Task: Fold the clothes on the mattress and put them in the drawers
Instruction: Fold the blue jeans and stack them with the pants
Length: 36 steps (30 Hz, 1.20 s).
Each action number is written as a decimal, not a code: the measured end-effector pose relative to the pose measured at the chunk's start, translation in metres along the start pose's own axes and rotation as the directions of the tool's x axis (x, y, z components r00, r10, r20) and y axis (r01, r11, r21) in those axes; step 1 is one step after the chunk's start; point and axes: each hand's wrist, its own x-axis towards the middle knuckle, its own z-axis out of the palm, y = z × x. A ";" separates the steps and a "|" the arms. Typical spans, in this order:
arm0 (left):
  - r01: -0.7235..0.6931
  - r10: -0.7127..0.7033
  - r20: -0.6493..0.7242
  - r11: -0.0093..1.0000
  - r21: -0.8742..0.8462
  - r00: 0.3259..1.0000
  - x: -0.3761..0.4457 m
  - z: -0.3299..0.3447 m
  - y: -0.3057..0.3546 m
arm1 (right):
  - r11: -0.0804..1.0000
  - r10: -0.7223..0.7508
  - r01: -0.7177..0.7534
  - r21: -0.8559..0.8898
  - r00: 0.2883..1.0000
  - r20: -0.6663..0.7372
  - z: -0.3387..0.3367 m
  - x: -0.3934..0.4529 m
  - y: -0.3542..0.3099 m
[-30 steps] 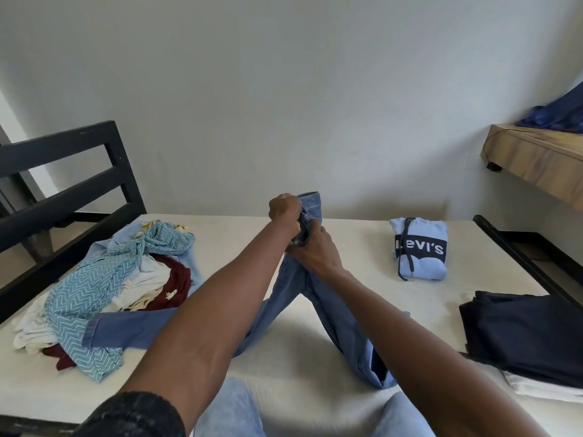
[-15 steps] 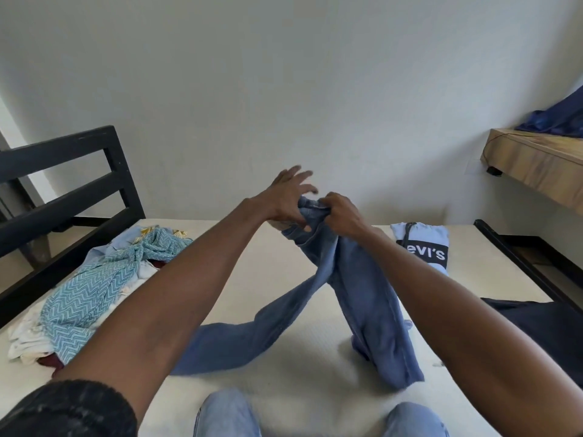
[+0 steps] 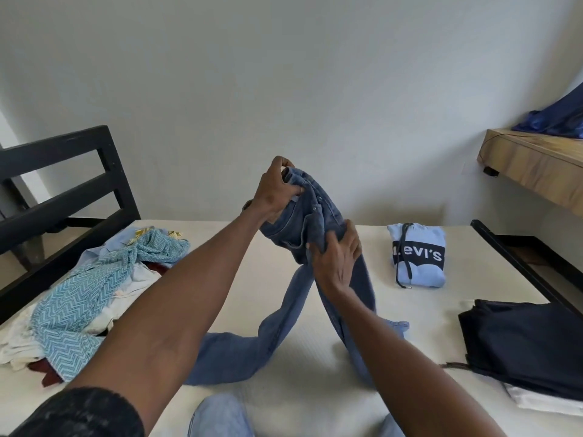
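- Two hands hold one pair of blue jeans (image 3: pixel 315 216) up above the mattress (image 3: pixel 246 272), waistband uppermost.
- Left hand (image 3: pixel 276 192) grips the waistband at its top corner, fingers curled over the denim edge and thumb pressed against the front.
- Right hand (image 3: pixel 336 257) sits lower, fingers wrapped round the bunched fabric just under the fly (the button and rivets show between the two hands).
- Both legs of the jeans hang down and trail onto the mattress: one runs toward the left and lies flat near the person's knees, the other drops at the right with its hem crumpled on the sheet.
- A heap of unfolded clothes (image 3: pixel 85 298) lies on the left side of the mattress, a blue-and-white zigzag cloth on top, with white and dark red pieces under it.
- A folded light-blue Levi's sweatshirt (image 3: pixel 419 247) lies toward the far right, well apart from the jeans.
- A folded dark navy garment (image 3: pixel 523 345) rests on a white one at the near right edge.
- A black bed frame (image 3: pixel 63 184) stands at the left; a wooden shelf (image 3: pixel 533 165) juts from the right wall with blue fabric on it.
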 end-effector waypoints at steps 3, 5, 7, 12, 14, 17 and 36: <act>0.009 -0.009 -0.010 1.000 -0.003 1.000 0.006 -0.014 -0.002 | 0.983 0.144 -0.105 -0.151 0.951 0.273 0.014 -0.015 0.015; 0.003 -0.003 0.027 1.000 0.018 1.000 0.009 -0.031 -0.006 | 0.917 0.388 -0.379 -0.124 0.776 0.497 0.002 -0.003 0.024; 0.041 -0.042 0.015 0.998 0.047 0.999 0.010 -0.050 -0.023 | 0.863 0.469 -0.502 -0.060 0.751 0.464 -0.017 0.017 0.032; 0.157 -0.178 -0.176 0.979 -0.127 0.968 0.008 -0.076 -0.054 | 0.994 0.109 -0.108 -0.031 0.994 0.019 -0.055 0.065 0.025; 0.172 -0.220 -0.184 0.954 -0.246 0.958 0.009 -0.076 -0.052 | 0.990 0.093 -0.054 -0.129 0.942 0.323 -0.050 0.070 0.032; 0.185 -0.230 -0.140 0.943 -0.278 0.963 0.013 -0.077 -0.050 | 0.948 0.213 -0.072 -0.310 0.865 0.453 -0.040 0.059 0.057; 0.317 -0.347 -0.326 0.937 -0.144 0.879 -0.022 -0.078 -0.108 | 0.871 0.478 -0.488 0.055 0.868 0.135 -0.032 0.032 0.098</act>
